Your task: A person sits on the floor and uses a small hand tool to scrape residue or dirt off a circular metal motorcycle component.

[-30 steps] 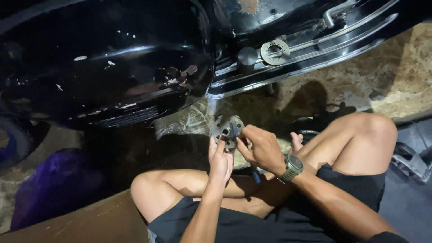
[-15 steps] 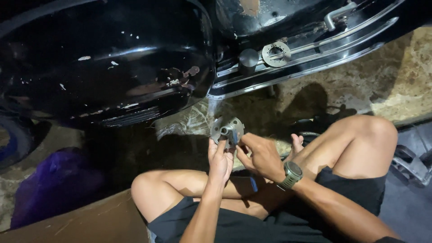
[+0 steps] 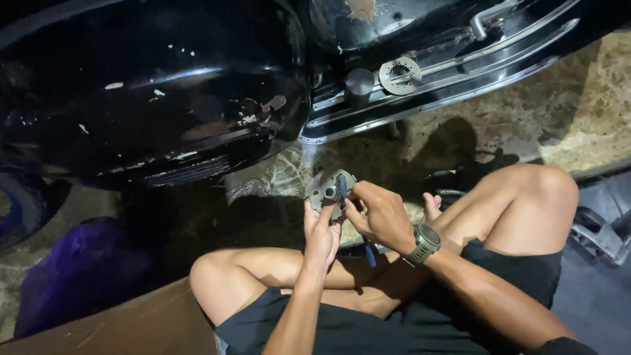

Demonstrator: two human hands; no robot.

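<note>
Lowered slightly, both hands' grip keeps the round metal part point(image 3: 328, 189).

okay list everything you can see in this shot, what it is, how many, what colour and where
metal part: one, grey, round with holes, held in front of the knees
thin tool: one, blue, against the metal part; kind unclear
scooter body panel: one, glossy black with chipped paint, top left
toothed ring: one, grey, lying on the scooter footboard, top centre
dark cylinder: one, black, beside the ring
purple object: one, lower left, too dark to identify
wristwatch: one, grey, on the right wrist
shorts: one pair, black
left hand: holds the metal part from below
right hand: grips the blue tool at the part
</note>
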